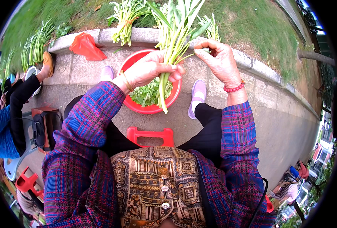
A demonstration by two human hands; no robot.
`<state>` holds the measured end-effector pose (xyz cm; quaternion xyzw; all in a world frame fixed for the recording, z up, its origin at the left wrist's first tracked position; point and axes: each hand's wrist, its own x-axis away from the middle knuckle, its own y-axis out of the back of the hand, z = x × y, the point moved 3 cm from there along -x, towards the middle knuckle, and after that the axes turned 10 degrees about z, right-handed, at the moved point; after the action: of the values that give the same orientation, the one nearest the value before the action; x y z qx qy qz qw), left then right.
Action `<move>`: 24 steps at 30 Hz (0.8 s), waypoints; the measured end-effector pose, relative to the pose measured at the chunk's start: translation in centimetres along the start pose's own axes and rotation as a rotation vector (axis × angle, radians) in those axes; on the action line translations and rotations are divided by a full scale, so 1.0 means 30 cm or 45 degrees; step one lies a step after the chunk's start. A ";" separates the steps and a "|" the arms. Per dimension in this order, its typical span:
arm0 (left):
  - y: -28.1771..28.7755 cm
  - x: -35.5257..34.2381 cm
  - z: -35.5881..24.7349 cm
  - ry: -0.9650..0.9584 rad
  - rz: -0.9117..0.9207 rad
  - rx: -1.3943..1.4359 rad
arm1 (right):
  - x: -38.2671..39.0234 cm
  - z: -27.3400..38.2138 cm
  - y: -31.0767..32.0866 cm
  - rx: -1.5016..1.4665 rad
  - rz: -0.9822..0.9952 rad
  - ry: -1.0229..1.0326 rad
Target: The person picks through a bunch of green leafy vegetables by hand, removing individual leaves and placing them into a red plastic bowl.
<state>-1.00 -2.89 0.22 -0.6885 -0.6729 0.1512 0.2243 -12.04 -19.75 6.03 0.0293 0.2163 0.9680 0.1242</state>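
My left hand [150, 68] is closed round a bunch of long-stemmed leafy greens [172, 47] that looks like water spinach. Its leaves point away from me and the pale cut stems hang down over a red plastic basin [129, 99]. Inside the basin lie loose picked green leaves [143, 95]. To the right of the bunch, my right hand [221, 62] pinches thumb and forefinger together at the end of a thin leaf stalk [186, 57], which runs back to the bunch. The exact tip between those fingers is hidden.
Another tied bunch of greens [125, 22] rests on the stone curb [142, 35], near a red plastic bag [86, 46]. A red stool [150, 133] is just before me. At left, a person in blue [3, 127] sits near a dark bag [43, 129]. Grass lies beyond the curb.
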 end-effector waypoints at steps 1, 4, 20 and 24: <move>0.002 0.002 -0.001 -0.005 -0.005 -0.007 | -0.003 -0.009 -0.001 0.029 -0.006 0.026; 0.011 0.005 0.005 0.000 -0.032 -0.015 | -0.011 -0.033 -0.007 0.067 -0.034 0.073; 0.022 0.034 -0.008 0.033 -0.242 -0.048 | -0.035 -0.121 0.040 -0.295 -0.296 -0.312; 0.040 0.030 0.001 0.015 -0.217 -0.097 | -0.038 -0.126 0.016 -0.471 -0.182 -0.337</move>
<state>0.06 -1.98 -0.33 -0.6376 -0.7329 0.1017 0.2142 -11.46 -22.01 2.81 0.1172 0.0188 0.9676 0.2230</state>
